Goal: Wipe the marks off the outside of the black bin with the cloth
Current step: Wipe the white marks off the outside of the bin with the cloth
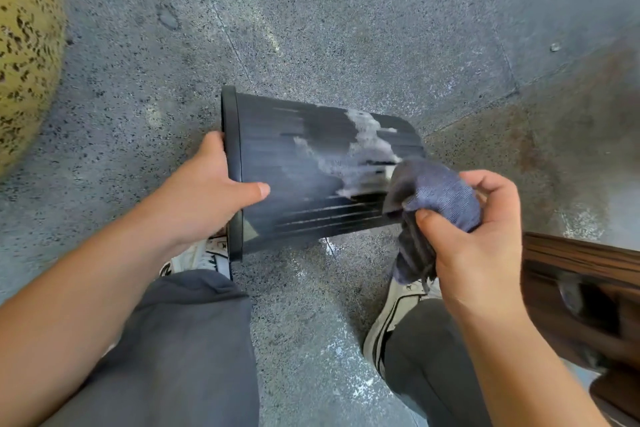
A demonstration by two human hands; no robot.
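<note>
The black ribbed bin (294, 191) lies on its side above the floor, its rim to the left and its base to the right. White foamy marks (363, 146) streak across its upper side. My left hand (207, 191) grips the rim, thumb laid on the outer wall. My right hand (478, 239) holds a bunched blue-grey cloth (436, 194), which touches the bin's wall near the base, beside the white marks.
Speckled grey floor (311, 28) all around, with wet patches (346, 374) near my feet. My two white shoes (394, 315) and grey trouser legs are below the bin. A yellow speckled rounded object (24, 45) stands at far left. A brown wooden thing (581, 274) is at right.
</note>
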